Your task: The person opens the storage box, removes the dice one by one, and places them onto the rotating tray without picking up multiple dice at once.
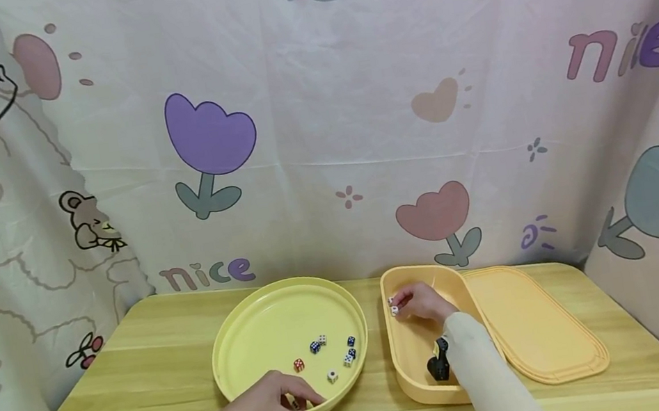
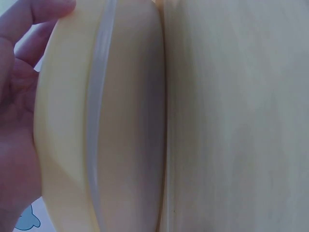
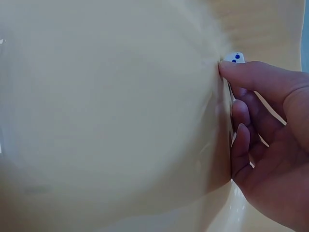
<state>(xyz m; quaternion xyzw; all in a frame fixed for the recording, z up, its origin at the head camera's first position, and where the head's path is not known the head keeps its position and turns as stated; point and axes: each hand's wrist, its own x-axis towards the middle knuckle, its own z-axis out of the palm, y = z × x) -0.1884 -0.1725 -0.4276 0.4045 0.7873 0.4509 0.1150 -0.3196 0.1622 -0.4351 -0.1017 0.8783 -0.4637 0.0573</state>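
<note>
My right hand reaches into the orange rectangular container and pinches a white die with blue dots near the left wall. Another white die shows just beyond the fingertips. At the near edge of a round yellow tray, my left hand holds the rim, its thumb on the rim and fingers bent inside. Several dice lie in the tray, among them a red die, a blue die and a white die. One more die is partly hidden by the left hand.
An orange lid lies flat to the right of the container. A black object is beside the right sleeve, over the container. Behind the wooden table hangs a patterned curtain.
</note>
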